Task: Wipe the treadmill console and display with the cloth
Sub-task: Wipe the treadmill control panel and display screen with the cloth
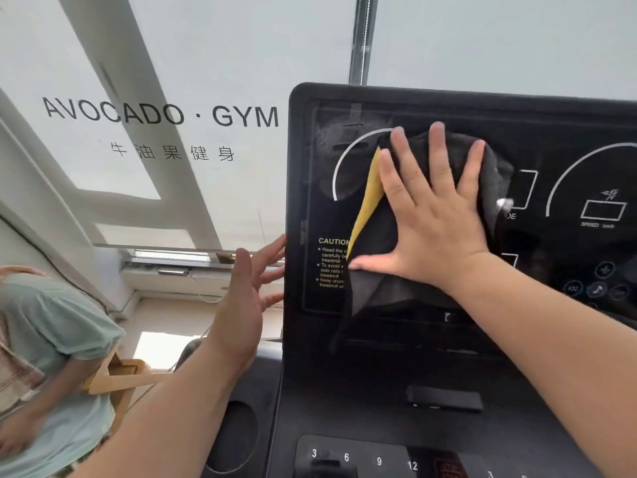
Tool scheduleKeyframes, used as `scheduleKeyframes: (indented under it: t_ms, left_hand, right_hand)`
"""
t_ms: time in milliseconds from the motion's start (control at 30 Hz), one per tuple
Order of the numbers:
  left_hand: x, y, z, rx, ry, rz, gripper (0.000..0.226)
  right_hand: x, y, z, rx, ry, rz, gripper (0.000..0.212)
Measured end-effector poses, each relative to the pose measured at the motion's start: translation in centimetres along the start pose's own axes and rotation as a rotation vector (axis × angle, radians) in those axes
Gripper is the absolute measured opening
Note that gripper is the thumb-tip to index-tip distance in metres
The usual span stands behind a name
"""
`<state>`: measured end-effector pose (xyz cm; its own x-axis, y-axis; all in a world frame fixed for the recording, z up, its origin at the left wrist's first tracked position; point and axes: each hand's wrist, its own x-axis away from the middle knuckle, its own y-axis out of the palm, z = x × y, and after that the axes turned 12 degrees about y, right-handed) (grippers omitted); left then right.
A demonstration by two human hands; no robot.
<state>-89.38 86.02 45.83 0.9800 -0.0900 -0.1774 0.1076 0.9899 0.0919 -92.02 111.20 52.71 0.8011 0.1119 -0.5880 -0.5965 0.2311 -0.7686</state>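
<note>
Window blind (213, 56) reads "AVOCADO · GYM"; display (558, 129) shows "CAUTION" and "SPEED".

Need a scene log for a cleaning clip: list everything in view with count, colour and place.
cloth: 1, dark grey with a yellow side, flat on the display's left part
display: 1, black with white markings, upright, right half of view
label: 1, caution text, yellow and white, display's lower left, partly under the cloth
console: 1, black, below the display
keys: one row, black with white numbers, console's bottom edge
cup holder: 1, black, left of the console
lettering: AVOCADO · GYM, black on white, upper left
person: 1, pale green top, lower left edge
left hand: open, at the display's left edge
right hand: open and flat, presses the cloth on the display
</note>
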Motion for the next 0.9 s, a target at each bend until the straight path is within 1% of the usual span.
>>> scheduleKeyframes:
  t_ms: [133, 233, 300, 433, 500, 567, 633, 700, 767, 833, 900]
  left_hand:
    - [0.2, 0.1, 0.2, 0.007, -0.007, -0.003, 0.078]
    - [0.3, 0.2, 0.3, 0.02, -0.013, 0.006, 0.077]
    - [0.3, 0.2, 0.5, 0.034, -0.031, 0.023, 0.077]
    - [-0.1, 0.0, 1.1, 0.032, -0.066, 0.016, 0.081]
    - [0.0, -0.1, 1.3, 0.023, -0.072, 0.009, 0.081]
    - [0.1, 0.0, 1.3, 0.007, -0.072, -0.003, 0.081]
    - [0.2, 0.0, 1.3, 0.008, -0.077, -0.011, 0.08]
    - [0.3, 0.1, 1.4, 0.015, -0.079, -0.016, 0.078]
    - [0.4, 0.2, 1.5, 0.012, -0.075, -0.02, 0.076]
    - [0.6, 0.3, 1.4, 0.017, -0.066, -0.021, 0.074]
    - [0.7, 0.3, 1.3, 0.031, -0.064, -0.022, 0.075]
  right_hand:
    - [-4.9, -2.1, -2.0, -0.004, 0.059, 0.016, 0.14]
    - [-5.5, -2.2, -4.2, -0.03, 0.037, 0.018, 0.133]
    - [-4.4, -1.6, -5.3, -0.04, -0.031, 0.014, 0.127]
    - [1.2, 1.3, -6.5, -0.039, -0.258, -0.013, 0.113]
    - [4.0, 2.6, -5.6, -0.046, -0.344, -0.026, 0.109]
    - [5.3, 3.2, -3.8, -0.043, -0.363, -0.011, 0.109]
    - [5.0, 3.0, -1.6, -0.031, -0.303, 0.027, 0.112]
    - [3.1, 2.1, 0.3, -0.019, -0.173, 0.067, 0.116]
    - [0.3, 0.5, 1.4, -0.018, -0.042, 0.062, 0.118]
    - [-2.6, -0.9, 1.1, -0.025, 0.051, 0.038, 0.119]
    - [-4.7, -1.8, -0.5, -0.029, 0.094, 0.033, 0.118]
